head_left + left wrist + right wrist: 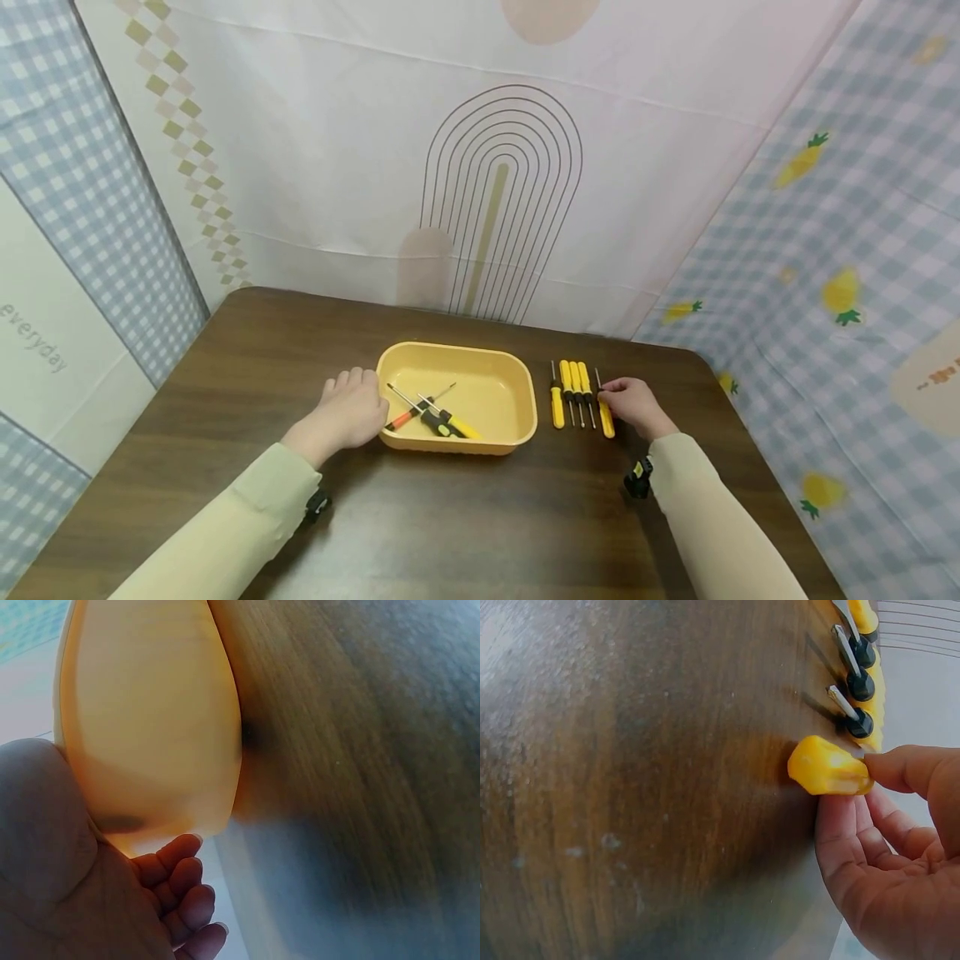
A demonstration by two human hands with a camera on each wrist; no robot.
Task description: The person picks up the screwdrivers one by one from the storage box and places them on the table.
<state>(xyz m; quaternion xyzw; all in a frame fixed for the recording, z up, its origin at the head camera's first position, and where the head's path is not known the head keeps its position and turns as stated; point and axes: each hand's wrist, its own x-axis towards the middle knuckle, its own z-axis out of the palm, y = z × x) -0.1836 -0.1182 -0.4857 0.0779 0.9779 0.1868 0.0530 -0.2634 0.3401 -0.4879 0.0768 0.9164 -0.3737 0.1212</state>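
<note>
My left hand (351,412) grips the left end of a yellow plastic tub (457,446); in the left wrist view its thumb side lies over the rim and the fingers curl by the outer wall. Inside the tub lie crossed screwdrivers: one orange and black (401,420), one black and green (438,425), one yellow and black (465,427). To the right, my right hand (636,402) pinches a yellow-handled screwdriver (826,766) between thumb and fingers. It lies at the right end of a row of similar screwdrivers (575,379), its handle end toward me.
At the row's left end, one screwdriver (557,408) points its shaft to the back; the middle ones point theirs toward me. Everything stands on a dark wooden table (480,517). A patterned white cloth (337,183) hangs behind it, with checked cloth at the sides.
</note>
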